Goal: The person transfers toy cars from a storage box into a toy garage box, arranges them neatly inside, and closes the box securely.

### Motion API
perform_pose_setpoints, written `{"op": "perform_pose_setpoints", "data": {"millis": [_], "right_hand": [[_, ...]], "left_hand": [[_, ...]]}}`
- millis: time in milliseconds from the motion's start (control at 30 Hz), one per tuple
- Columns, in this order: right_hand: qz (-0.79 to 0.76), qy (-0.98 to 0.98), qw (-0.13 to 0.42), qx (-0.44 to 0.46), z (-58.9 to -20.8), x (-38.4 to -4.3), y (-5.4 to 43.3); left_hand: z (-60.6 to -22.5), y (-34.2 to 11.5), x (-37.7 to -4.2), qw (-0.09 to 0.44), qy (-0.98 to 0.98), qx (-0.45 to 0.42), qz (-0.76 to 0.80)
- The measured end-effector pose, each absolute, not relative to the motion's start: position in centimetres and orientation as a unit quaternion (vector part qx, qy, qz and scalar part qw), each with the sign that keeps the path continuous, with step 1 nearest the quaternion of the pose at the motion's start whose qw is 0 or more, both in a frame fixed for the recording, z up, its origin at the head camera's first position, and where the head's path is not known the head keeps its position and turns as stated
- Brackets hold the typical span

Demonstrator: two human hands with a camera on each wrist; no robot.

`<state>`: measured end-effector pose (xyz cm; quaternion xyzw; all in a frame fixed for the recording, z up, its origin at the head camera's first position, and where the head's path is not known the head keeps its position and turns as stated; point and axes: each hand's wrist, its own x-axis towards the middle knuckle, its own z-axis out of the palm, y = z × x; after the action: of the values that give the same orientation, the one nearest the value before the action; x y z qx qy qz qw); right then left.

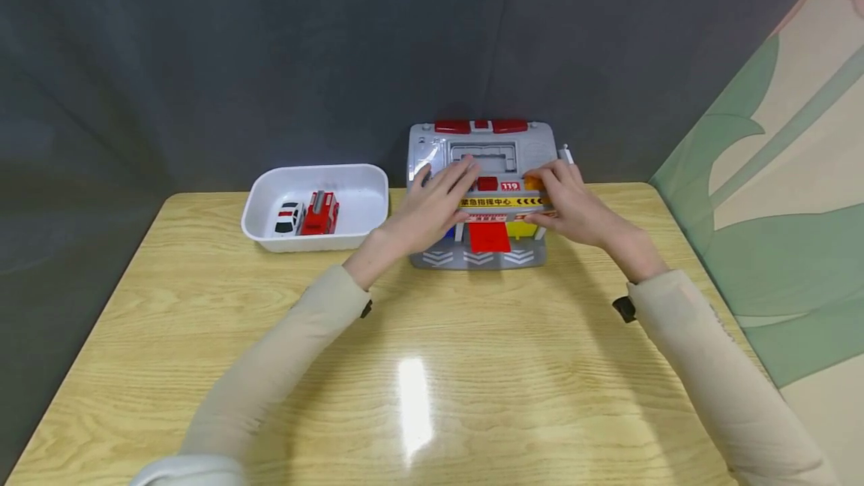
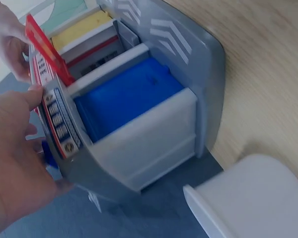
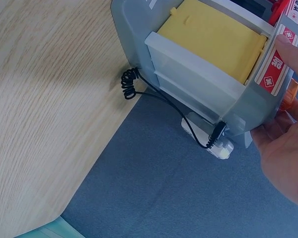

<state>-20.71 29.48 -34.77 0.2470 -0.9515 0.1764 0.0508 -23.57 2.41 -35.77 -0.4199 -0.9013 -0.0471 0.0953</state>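
A grey toy fire station point(image 1: 479, 257) stands at the back of the table, with red lights along its top. My left hand point(image 1: 432, 205) grips the left part of its front ledge, thumb on the front sign and fingers over the top. At the right part of the ledge, my right hand point(image 1: 570, 205) grips it, thumb on the sign and fingers by an orange button point(image 3: 289, 94). Between the hands, the red door point(image 1: 489, 237) sticks out, raised. On either side of it, the blue door point(image 2: 131, 96) and the yellow door point(image 3: 213, 39) are closed.
A white tub point(image 1: 316, 244) left of the station holds a white toy car point(image 1: 289, 218) and a red toy fire truck point(image 1: 320, 214). A black coiled cord point(image 3: 130, 83) hangs at the station's right side. Behind the table point(image 1: 499, 366) is a dark curtain point(image 1: 270, 58).
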Motion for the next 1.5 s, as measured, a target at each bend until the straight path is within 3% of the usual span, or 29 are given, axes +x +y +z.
{"op": "perform_pose_setpoints", "data": {"millis": [300,633,1167,1333,1500], "right_hand": [[0.176,-0.951,0.051,0.248,-34.7,-20.7,29.5],[0.176,-0.95,0.058,0.251,-34.7,-20.6,30.0],[0.175,-0.95,0.057,0.251,-34.6,-20.6,30.0],[0.175,-0.95,0.06,0.252,-34.6,-20.6,30.0],[0.173,-0.95,0.063,0.254,-34.7,-20.7,30.0]], "left_hand": [[-35.1,-1.1,-24.1,0.082,-0.909,-0.399,-0.087],[-36.3,-6.3,-25.3,0.03,-0.925,-0.331,-0.184],[-37.7,-11.7,-26.1,0.021,-0.934,-0.298,-0.195],[-37.9,-13.4,-26.3,0.024,-0.957,-0.232,-0.174],[-37.9,-14.5,-26.2,-0.007,-0.972,-0.167,-0.165]]}}
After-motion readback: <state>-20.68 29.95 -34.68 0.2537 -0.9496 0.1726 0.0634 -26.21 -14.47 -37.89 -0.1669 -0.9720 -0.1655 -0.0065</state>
